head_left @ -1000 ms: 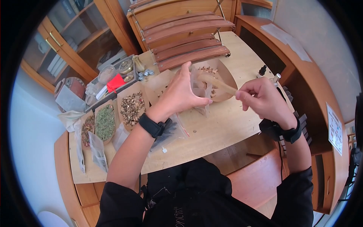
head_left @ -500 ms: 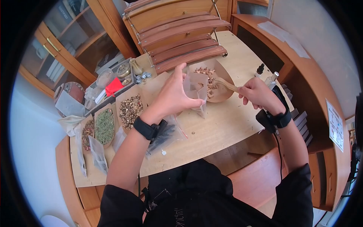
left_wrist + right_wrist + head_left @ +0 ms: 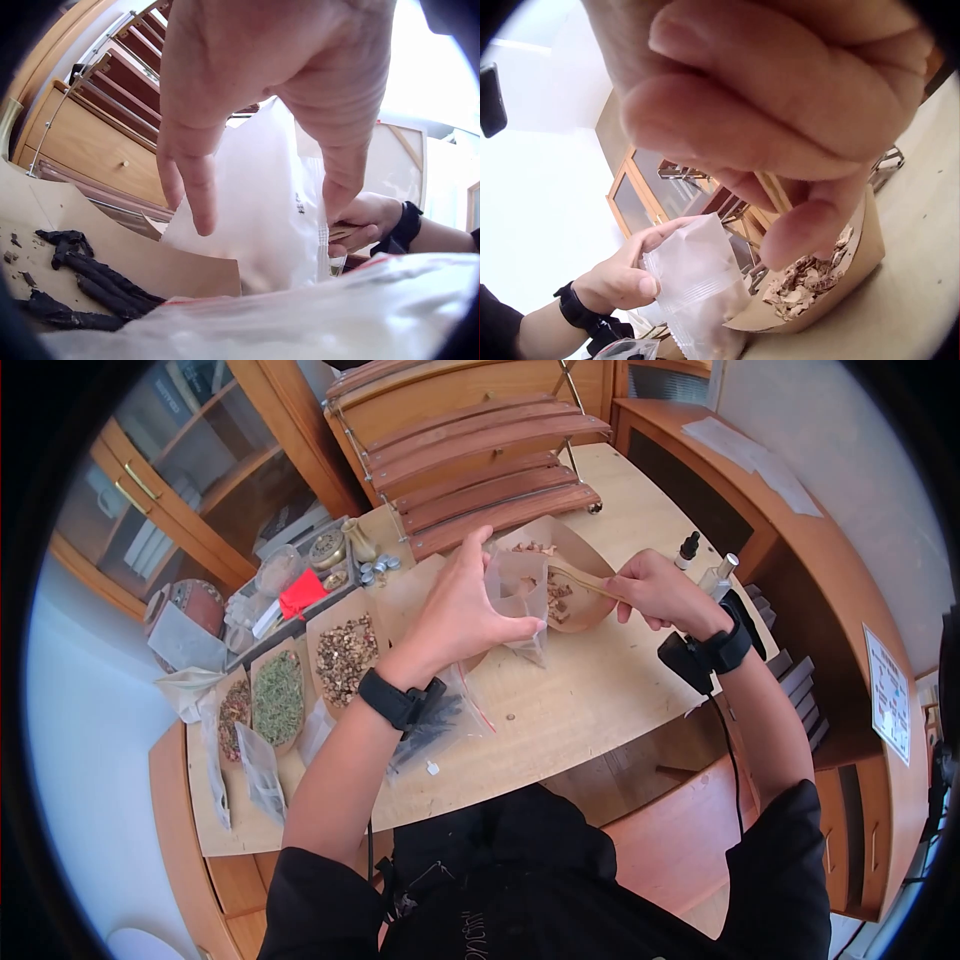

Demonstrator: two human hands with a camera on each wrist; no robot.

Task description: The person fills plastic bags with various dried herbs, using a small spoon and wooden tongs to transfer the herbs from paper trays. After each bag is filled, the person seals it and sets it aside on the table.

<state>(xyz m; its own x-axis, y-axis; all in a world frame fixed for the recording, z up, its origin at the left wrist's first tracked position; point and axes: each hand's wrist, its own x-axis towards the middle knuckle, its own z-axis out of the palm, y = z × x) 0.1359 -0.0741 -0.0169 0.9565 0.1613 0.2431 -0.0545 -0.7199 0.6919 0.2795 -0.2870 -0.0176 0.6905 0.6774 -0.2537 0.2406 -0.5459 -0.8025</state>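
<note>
My left hand (image 3: 462, 605) grips a small translucent bag (image 3: 528, 622) by its sides, thumb and fingers spread around the open mouth. Some contents show through its lower part in the right wrist view. In my right hand (image 3: 662, 595) is the handle of a wooden spoon (image 3: 588, 579), its head right at the bag's right rim in the head view. Beneath and behind them sits a brown paper boat tray (image 3: 592, 548) of dried pale-brown slices (image 3: 802, 289). The right wrist view hides most of the spoon behind curled fingers.
To the left stand trays of mixed dried bits (image 3: 345, 650), green herb (image 3: 278, 690) and reddish bits (image 3: 234, 715). A zip bag of dark strips (image 3: 430, 732) lies by the left wrist. A folding slatted rack (image 3: 490, 490) stands behind; small bottles (image 3: 688, 548) stand right.
The spoon went from the bag's mouth down into the slices in the tray, then back up to the bag's rim. My left hand keeps holding the bag nearly still.
</note>
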